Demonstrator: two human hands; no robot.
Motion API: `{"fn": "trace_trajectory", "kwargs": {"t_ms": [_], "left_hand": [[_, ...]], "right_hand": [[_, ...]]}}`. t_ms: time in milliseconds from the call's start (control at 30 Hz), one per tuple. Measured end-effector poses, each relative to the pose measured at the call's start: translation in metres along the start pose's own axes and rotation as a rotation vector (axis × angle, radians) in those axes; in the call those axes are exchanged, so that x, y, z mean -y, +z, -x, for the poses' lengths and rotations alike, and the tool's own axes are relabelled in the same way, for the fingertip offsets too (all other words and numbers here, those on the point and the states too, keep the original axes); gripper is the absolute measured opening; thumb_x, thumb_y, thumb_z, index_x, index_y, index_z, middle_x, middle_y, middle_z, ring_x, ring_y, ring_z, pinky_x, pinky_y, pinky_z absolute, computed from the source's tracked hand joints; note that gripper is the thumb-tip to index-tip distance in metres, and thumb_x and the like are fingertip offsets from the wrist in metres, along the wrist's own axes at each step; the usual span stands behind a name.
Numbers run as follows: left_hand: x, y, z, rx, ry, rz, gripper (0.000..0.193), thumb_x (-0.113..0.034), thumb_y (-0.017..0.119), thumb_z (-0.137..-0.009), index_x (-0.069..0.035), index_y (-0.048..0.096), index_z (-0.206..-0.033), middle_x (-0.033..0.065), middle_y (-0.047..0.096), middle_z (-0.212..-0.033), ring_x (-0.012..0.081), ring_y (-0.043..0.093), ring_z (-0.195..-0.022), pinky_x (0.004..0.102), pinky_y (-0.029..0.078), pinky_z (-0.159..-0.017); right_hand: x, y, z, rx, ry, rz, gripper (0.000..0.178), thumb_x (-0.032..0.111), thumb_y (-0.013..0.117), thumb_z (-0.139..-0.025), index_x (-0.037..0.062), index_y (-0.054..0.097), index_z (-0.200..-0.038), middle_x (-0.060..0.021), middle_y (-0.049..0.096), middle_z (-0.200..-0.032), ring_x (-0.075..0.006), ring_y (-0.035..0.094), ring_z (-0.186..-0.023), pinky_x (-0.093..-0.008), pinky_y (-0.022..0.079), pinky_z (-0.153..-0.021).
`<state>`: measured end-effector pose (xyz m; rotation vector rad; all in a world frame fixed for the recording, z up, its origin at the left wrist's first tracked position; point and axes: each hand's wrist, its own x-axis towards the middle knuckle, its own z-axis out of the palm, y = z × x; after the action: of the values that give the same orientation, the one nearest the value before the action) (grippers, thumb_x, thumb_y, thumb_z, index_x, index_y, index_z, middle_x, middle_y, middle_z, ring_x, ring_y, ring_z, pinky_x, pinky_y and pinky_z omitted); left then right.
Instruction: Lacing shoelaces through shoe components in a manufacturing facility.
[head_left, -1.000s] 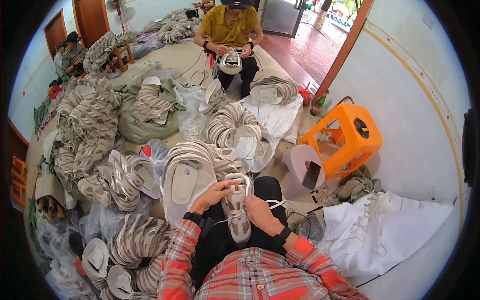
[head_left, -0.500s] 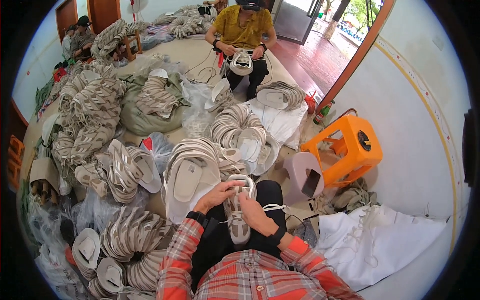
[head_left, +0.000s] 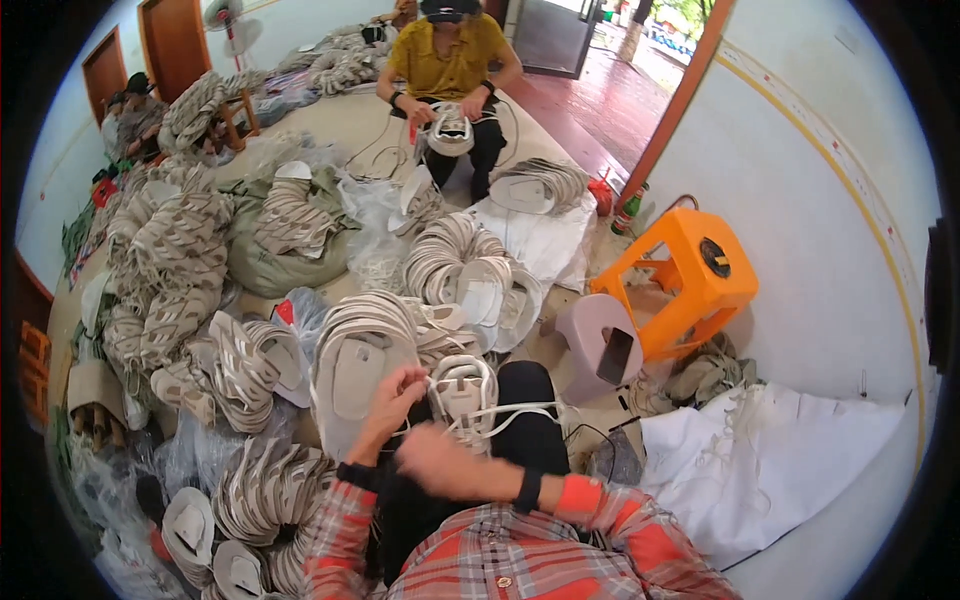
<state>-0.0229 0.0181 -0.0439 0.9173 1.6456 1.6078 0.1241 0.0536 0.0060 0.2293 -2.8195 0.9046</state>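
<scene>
A beige and white shoe upper (head_left: 465,385) rests on my lap between my dark-trousered legs, its opening toward the far side. My left hand (head_left: 390,405) is beside its left edge, thumb and fingers pinched together; what they hold, if anything, is too small to make out. My right hand (head_left: 440,460) lies across the near part of the upper, smeared by motion, so its fingers do not show clearly. A white shoelace (head_left: 520,407) runs from the upper out over my right thigh. The toe is mostly hidden behind my right hand and wrist.
Rows of nested shoe uppers (head_left: 365,340) stand just ahead, with more piles (head_left: 265,490) at the left. To the right are a lilac stool (head_left: 580,345) bearing a phone (head_left: 616,355), an orange stool (head_left: 690,285) and white cloth (head_left: 780,450). A co-worker (head_left: 450,60) sits opposite, handling another upper.
My right hand has swept left and toward me, away from the lace area. My left hand has moved off the upper to its left side. The lace now stretches across the upper. The view has shifted.
</scene>
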Motion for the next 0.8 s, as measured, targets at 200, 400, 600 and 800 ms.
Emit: {"fn": "trace_trajectory", "kwargs": {"t_ms": [200,400,600,800], "left_hand": [[-0.039,0.052,0.019,0.566,-0.403,-0.2,0.053,-0.016,0.062,-0.081,-0.006,0.032,-0.124,0.009,0.06,-0.075,0.0128,0.054,-0.06,0.0265,0.046,-0.053],[-0.019,0.056,0.043,0.277,-0.456,0.15,0.019,-0.01,0.055,-0.086,-0.002,0.051,-0.102,0.0053,0.058,-0.07,0.0138,0.058,-0.055,0.0248,0.048,-0.049],[-0.037,0.007,0.063,0.309,-0.445,0.242,0.009,-0.008,0.057,-0.085,-0.002,0.056,-0.092,0.0034,0.057,-0.068,0.0105,0.056,-0.053,0.0213,0.045,-0.047],[-0.043,-0.003,0.066,0.328,-0.41,0.16,0.008,-0.006,0.059,-0.083,-0.002,0.059,-0.09,0.0026,0.058,-0.067,0.0093,0.057,-0.056,0.0204,0.046,-0.05]], "right_hand": [[0.121,-0.056,-0.029,0.27,-0.544,-0.828,0.021,0.019,0.046,-0.09,0.0013,0.051,-0.1,-0.0151,0.046,-0.101,-0.028,0.05,-0.089,-0.0357,0.042,-0.077],[0.046,-0.073,0.046,0.206,-0.063,-0.943,0.016,0.016,0.055,-0.087,0.0024,0.058,-0.095,-0.0093,0.058,-0.087,-0.0193,0.058,-0.081,-0.0294,0.046,-0.072],[-0.075,-0.055,0.113,-0.205,0.678,-0.302,0.015,0.015,0.052,-0.085,0.0036,0.058,-0.093,-0.0143,0.058,-0.087,-0.0285,0.058,-0.084,-0.0352,0.046,-0.072],[-0.075,-0.019,0.075,-0.199,0.398,-0.357,0.017,0.014,0.053,-0.083,0.0027,0.057,-0.095,-0.0159,0.054,-0.092,-0.0335,0.054,-0.087,-0.0373,0.044,-0.076]]}}
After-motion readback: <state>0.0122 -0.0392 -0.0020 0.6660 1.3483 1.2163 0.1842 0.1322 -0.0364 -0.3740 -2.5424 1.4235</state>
